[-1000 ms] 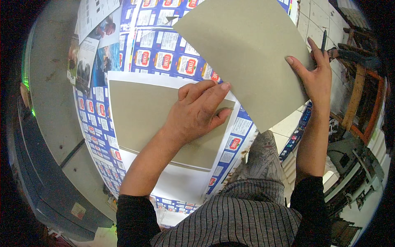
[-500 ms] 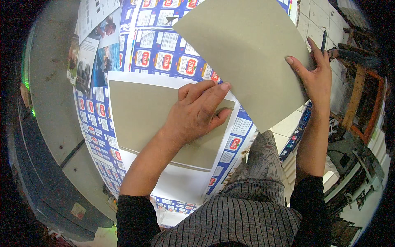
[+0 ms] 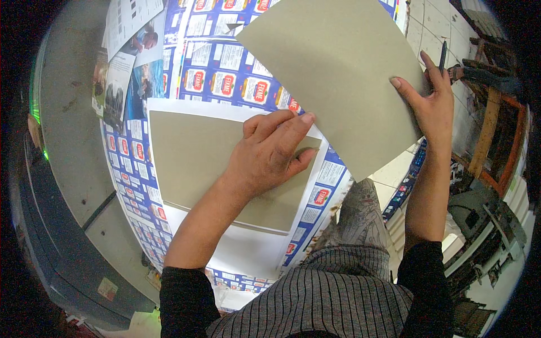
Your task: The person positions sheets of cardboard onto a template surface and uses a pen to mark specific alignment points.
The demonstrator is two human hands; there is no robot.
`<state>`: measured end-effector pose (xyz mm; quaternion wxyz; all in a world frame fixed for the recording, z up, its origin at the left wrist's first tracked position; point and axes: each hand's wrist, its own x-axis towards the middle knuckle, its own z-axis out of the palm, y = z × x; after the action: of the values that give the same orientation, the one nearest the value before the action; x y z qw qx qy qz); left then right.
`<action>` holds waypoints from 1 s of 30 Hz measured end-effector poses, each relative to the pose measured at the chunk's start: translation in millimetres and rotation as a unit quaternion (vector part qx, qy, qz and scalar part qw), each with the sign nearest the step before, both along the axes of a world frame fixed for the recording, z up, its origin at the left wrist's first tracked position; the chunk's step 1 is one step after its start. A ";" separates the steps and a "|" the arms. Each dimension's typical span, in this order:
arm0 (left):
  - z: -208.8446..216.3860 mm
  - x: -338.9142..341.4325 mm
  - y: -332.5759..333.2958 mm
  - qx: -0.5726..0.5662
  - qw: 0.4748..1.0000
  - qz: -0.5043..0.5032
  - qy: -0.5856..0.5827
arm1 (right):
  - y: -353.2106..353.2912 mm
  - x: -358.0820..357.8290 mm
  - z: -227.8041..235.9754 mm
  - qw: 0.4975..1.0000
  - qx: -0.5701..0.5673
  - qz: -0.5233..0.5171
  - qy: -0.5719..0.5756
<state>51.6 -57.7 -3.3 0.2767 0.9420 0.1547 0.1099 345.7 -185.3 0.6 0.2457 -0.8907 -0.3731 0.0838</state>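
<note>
A large grey-brown greyboard sheet (image 3: 338,73) is raised at a slant at the upper right, its lower corner reaching past the table edge. My right hand (image 3: 431,107) grips its right edge, thumb on the upper face and other fingers partly hidden behind. A dark pen (image 3: 443,55) sticks up between those fingers. My left hand (image 3: 270,149) is over a second greyboard (image 3: 191,146), fingers loosely bent and thumb apart. Its index fingertip meets the raised sheet's left edge. Beneath the second board is a larger white paper sheet (image 3: 242,248), showing around its edges.
Blue and white printed label sheets (image 3: 225,62) cover the table. Photo prints and papers (image 3: 135,62) overlap at the upper left. A dark machine-like body (image 3: 67,270) stands left. Wooden framing (image 3: 487,132) and a person's foot (image 3: 455,73) are at the right, beyond pale floor tiles.
Almost nothing differs. Both hands and the raised greyboard keep practically the same place.
</note>
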 end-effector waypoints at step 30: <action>2.3 1.1 -0.2 0.005 1.000 -0.001 0.006 | -1.4 -3.1 2.7 1.000 -0.006 -0.008 0.002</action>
<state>52.7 -57.9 -1.0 0.2716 0.9442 0.1545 0.1044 342.6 -186.7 3.3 0.2416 -0.8952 -0.3646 0.0855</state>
